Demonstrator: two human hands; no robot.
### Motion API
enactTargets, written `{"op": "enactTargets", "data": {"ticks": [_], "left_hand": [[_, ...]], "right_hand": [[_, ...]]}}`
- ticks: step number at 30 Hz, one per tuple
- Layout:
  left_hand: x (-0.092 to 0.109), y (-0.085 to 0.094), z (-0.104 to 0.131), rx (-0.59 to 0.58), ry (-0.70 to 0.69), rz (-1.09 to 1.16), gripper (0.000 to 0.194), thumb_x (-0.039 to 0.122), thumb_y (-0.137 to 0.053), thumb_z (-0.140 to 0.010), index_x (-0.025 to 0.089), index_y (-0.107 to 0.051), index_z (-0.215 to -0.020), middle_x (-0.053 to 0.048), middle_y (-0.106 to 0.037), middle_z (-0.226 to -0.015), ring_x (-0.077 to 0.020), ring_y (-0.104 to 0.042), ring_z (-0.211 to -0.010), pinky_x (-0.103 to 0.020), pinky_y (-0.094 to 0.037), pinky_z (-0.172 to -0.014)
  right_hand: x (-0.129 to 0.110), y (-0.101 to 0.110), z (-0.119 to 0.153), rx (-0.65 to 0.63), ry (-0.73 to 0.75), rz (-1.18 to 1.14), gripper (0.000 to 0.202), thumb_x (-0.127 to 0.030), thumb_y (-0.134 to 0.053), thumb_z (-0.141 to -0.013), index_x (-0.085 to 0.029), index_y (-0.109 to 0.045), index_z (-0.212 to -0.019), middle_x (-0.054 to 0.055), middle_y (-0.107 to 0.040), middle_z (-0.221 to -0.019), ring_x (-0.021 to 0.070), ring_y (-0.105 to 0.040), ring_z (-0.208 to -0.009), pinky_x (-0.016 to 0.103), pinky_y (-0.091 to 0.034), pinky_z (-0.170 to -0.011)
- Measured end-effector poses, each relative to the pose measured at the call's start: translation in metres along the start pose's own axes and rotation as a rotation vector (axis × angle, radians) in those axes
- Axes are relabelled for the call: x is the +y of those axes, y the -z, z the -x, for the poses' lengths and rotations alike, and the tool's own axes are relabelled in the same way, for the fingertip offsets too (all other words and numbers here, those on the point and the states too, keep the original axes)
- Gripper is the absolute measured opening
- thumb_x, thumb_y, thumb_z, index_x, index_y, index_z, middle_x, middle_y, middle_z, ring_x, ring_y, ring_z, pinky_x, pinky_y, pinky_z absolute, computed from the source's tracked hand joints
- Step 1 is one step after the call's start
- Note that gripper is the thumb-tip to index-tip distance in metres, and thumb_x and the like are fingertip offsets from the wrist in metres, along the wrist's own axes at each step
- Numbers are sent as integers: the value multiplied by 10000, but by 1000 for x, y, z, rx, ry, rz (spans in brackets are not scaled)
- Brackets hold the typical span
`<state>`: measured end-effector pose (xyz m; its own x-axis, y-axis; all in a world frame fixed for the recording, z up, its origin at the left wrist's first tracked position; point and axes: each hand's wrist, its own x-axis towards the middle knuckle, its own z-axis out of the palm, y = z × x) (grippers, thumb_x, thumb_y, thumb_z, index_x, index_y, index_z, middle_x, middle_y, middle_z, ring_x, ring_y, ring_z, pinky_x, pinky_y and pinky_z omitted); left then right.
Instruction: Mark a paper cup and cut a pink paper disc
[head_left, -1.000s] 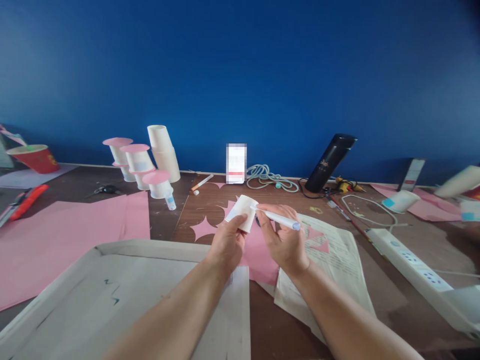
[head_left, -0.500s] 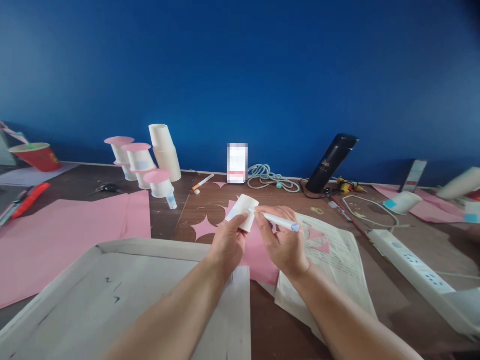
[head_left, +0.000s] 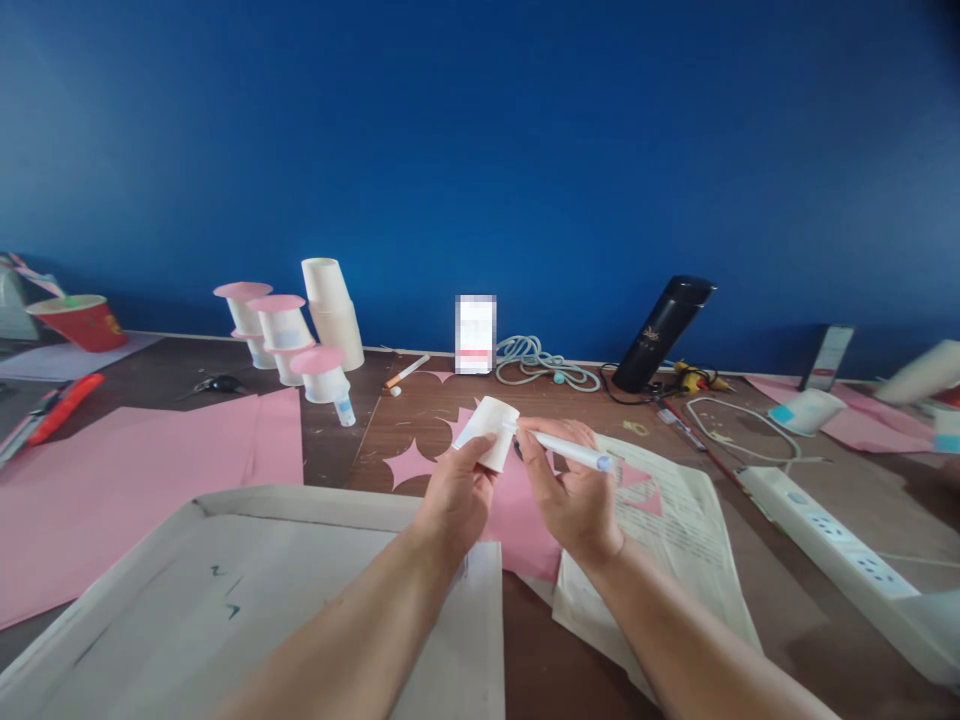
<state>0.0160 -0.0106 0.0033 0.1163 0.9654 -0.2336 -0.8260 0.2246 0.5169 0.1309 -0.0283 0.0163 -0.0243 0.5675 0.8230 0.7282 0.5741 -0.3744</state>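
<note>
A small white paper cup [head_left: 489, 430] is tilted in my left hand [head_left: 459, 492], its thumb across the side. My right hand [head_left: 577, 485] grips a white marker [head_left: 570, 450], its fingers close to the cup's right edge. The marker's front end points at the cup; whether it touches cannot be made out. Beneath both hands lies a pink sheet [head_left: 517, 520] with curved cut edges, and a pointed pink scrap [head_left: 409, 465] rests left of the cup.
A white box lid [head_left: 300, 495] fills the front left. Behind stand stacked cups [head_left: 334, 315] with pink discs, a lit phone [head_left: 475, 335], coiled cable [head_left: 544, 365] and a black flask [head_left: 664, 335]. To the right are printed paper [head_left: 675, 540] and a power strip [head_left: 832, 535].
The whole view has shifted slightly, with things sitting a little lower. My right hand and the marker have moved a little to the right of the cup. Both grips stay the same.
</note>
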Motion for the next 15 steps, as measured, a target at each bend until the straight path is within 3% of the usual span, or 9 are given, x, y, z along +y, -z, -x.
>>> {"op": "enactTargets", "data": {"ticks": [5, 15], "left_hand": [[-2, 2, -2, 3, -6, -7, 257, 43, -642, -731, 169, -670, -953, -75, -714, -1015, -219, -592, -1139, -321, -424, -1021], [-6, 5, -2, -122, -46, -142, 218, 108, -694, -694, 122, -685, -911, -99, -721, -987, -257, -621, -1069, -373, -406, -1012]], "right_hand": [[5, 2, -2, 48, -23, 20, 108, -210, -586, -869, -205, -654, -953, 43, -717, -898, 195, -650, -840, 361, -464, -809], [5, 2, -2, 17, -4, 15, 103, -196, -588, -868, -200, -658, -944, 37, -724, -879, 189, -652, -819, 364, -451, -809]]}}
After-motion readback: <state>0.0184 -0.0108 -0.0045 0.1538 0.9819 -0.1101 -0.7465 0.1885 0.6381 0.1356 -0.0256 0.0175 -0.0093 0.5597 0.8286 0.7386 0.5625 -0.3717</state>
